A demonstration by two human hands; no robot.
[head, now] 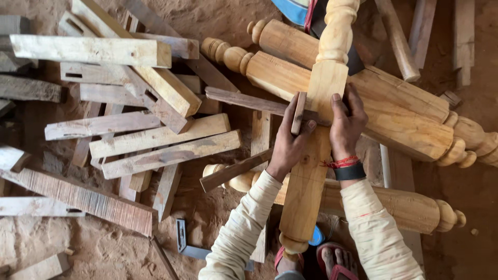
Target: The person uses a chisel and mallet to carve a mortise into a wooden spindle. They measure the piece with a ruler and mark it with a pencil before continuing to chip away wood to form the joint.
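Note:
A pale turned wooden leg with a square middle section lies pointing away from me, across other turned legs. My left hand holds a small dark wooden strip upright against the leg's left face. My right hand presses flat on the top of the square section, fingers spread over its right edge. A red thread and a black band sit on the right wrist.
Two thick turned legs lie crosswise under the one I hold, another nearer me. A heap of rough planks and mortised offcuts covers the sawdust floor on the left. A metal try square lies by my feet in sandals.

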